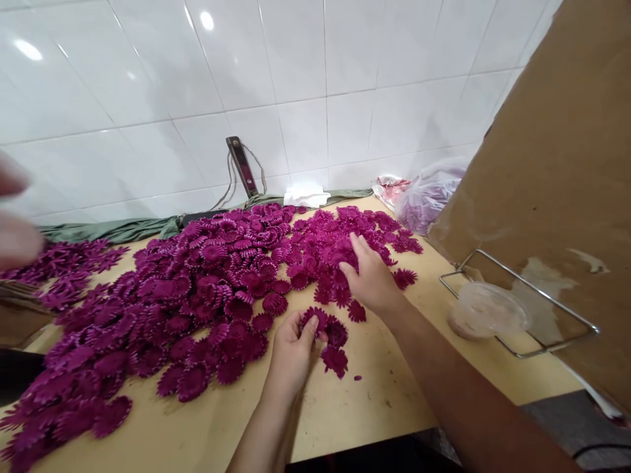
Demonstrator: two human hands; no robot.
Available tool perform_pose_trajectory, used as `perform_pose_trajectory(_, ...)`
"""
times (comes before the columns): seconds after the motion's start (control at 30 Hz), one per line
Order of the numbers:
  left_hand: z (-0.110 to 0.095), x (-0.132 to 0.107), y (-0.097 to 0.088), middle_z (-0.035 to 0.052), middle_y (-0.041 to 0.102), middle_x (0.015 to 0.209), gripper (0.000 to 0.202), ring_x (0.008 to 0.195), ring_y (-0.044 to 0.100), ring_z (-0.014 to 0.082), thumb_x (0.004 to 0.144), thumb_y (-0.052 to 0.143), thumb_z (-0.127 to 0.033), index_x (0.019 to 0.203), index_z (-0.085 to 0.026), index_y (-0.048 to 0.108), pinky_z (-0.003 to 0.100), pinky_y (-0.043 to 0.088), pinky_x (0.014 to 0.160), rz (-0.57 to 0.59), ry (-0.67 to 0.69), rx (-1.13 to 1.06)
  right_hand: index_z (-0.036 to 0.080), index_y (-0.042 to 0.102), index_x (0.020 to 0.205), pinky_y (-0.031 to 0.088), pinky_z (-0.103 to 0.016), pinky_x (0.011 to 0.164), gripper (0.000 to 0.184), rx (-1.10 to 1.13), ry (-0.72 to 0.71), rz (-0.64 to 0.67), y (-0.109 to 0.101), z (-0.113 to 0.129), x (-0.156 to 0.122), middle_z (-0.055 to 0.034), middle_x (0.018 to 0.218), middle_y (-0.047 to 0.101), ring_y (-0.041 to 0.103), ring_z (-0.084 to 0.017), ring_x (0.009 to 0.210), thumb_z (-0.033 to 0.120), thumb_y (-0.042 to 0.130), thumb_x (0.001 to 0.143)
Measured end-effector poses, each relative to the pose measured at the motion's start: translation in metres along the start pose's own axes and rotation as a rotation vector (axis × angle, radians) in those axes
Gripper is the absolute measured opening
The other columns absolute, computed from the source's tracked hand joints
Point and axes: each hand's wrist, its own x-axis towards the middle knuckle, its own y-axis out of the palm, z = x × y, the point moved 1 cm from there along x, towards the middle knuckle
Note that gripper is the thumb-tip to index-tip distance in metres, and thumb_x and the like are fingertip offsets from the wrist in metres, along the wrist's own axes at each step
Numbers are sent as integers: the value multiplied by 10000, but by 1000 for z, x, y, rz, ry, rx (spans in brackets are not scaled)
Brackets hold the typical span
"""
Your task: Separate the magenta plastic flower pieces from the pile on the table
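Near the table's front, my left hand [292,351] pinches a magenta flower-shaped piece [314,319] with a scalloped rim between thumb and fingers. Just right of it lie a couple of similar loose flower pieces [335,360]. My right hand [371,274] reaches over the right-hand heap of magenta flower pieces [320,236], thumb and fingers apart; its fingertips are at the heap, and no piece shows in its grasp. To the left spreads a larger pile of cupped flower pieces [197,289].
Another person's blurred fingers [14,217] enter at left. A clear plastic tub [488,309] stands by a metal wire frame [566,302] and a large brown board [557,164]. Plastic bags [428,197], green cloth [113,228] and a dark corded strip [241,167] line the tiled wall.
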Motion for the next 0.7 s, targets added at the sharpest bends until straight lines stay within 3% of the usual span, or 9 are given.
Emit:
perform_pose_trajectory(0.07, -3, 1, 3, -44, 513, 417, 342, 369, 384, 67, 525, 712, -442, 568, -164, 519, 200, 292, 398, 27, -10, 19, 150, 588, 1112, 399, -469, 931, 331, 22, -77, 132, -2, 11, -15, -145, 1166, 594, 504, -271, 1128, 197, 517, 793)
perform_pose_trajectory(0.2, -5, 6, 4, -49, 507, 466, 284, 418, 395, 69, 539, 694, -395, 577, -157, 545, 198, 295, 415, 27, 34, 35, 184, 644, 823, 473, -359, 775, 97, 98, -99, 339, -1, 30, -48, -58, 848, 663, 595, -191, 833, 161, 574, 760)
perform_pose_trajectory(0.33, 0, 11, -2, -29, 540, 544, 238, 494, 442, 87, 572, 669, -366, 612, -149, 578, 201, 325, 460, 37, 69, 68, 185, 592, 831, 470, -321, 703, 151, 153, 2, 400, 4, 29, -57, -34, 826, 633, 583, -165, 773, 87, 582, 717)
perform_pose_trajectory(0.43, 1, 14, -6, -63, 450, 470, 224, 453, 390, 79, 590, 662, -358, 580, -160, 557, 200, 293, 438, 28, 84, 129, 181, 562, 872, 468, -306, 670, 193, 193, 33, 399, 7, 26, -57, -40, 852, 618, 580, -154, 753, 68, 559, 715)
perform_pose_trajectory(0.6, -2, 18, -11, -81, 388, 424, 318, 396, 319, 65, 634, 629, -441, 523, -181, 484, 200, 238, 400, 66, 72, 170, 183, 545, 884, 477, -305, 661, 190, 268, 67, 399, 14, 27, -60, -34, 836, 603, 577, -141, 707, 95, 566, 717)
perform_pose_trajectory(0.7, -5, 19, -14, -76, 389, 422, 358, 399, 328, 69, 640, 624, -482, 511, -181, 480, 200, 245, 400, 30, 116, 198, 180, 555, 886, 481, -306, 669, 194, 275, 68, 411, 17, 29, -62, -39, 840, 600, 576, -142, 703, 96, 569, 712)
